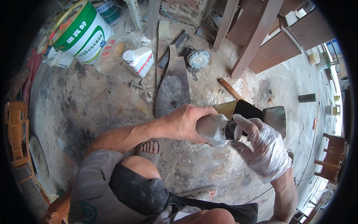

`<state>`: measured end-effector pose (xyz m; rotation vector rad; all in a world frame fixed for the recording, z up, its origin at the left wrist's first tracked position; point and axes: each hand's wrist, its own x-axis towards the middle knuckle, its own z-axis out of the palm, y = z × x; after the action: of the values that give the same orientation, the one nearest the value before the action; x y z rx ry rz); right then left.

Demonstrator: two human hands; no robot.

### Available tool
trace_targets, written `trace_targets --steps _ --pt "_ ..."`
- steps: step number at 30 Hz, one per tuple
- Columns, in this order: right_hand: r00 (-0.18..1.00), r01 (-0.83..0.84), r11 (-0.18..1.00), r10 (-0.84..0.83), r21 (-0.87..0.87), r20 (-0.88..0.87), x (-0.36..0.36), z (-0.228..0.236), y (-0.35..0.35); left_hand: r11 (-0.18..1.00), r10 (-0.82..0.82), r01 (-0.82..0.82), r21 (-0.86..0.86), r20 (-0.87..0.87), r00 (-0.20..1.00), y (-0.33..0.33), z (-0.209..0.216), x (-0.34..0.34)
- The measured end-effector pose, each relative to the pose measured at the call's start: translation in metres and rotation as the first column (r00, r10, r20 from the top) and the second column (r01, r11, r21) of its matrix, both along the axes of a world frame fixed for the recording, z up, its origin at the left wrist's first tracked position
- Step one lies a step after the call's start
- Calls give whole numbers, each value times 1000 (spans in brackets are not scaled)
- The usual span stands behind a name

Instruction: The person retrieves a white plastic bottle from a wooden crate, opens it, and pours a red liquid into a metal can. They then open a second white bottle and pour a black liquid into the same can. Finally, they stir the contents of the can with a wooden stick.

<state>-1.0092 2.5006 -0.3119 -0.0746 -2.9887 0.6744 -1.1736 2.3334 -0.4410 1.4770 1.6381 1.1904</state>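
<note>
My bare left hand (pixel 188 123) is wrapped round the body of a white plastic bottle (pixel 212 128), tilted with its neck toward the right. A thin clear plastic glove covers my right hand (pixel 261 149). Its thumb and fingers close round the white cap (pixel 232 130) at the bottle's dark-smeared neck. Just beyond the bottle lies a rectangular metal tin (pixel 225 108), yellowish outside and dark inside, partly hidden by my hands. A greyish-green metal piece (pixel 276 116) adjoins it on the right; I cannot tell whether both are one container.
Another white bottle (pixel 138 61) stands near a large green-and-white bucket (pixel 84 33) at the far left. A flat grey board (pixel 174 86) lies ahead, beside a round whitish lid-like object (pixel 198 59). Brown wooden panels (pixel 274 56) stand far right. A dark cylinder (pixel 307 98) is on the floor.
</note>
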Motion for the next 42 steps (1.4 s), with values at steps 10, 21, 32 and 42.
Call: trace_targets --steps 10,21,32,42 --pt "980 116 962 -69 -248 189 12 -15 0 999 4 -3 47 -21 1000 -2 -2 -2" --pt "964 175 963 -126 -202 235 11 -20 -12 999 -11 11 53 4 1000 1 -15 -2" --pt "995 -34 996 41 -77 96 19 -24 -8 999 -40 40 2 20 999 3 -8 -3" --pt "995 71 992 -62 -109 81 15 -37 -16 996 -30 32 81 -24 999 3 -27 -5"
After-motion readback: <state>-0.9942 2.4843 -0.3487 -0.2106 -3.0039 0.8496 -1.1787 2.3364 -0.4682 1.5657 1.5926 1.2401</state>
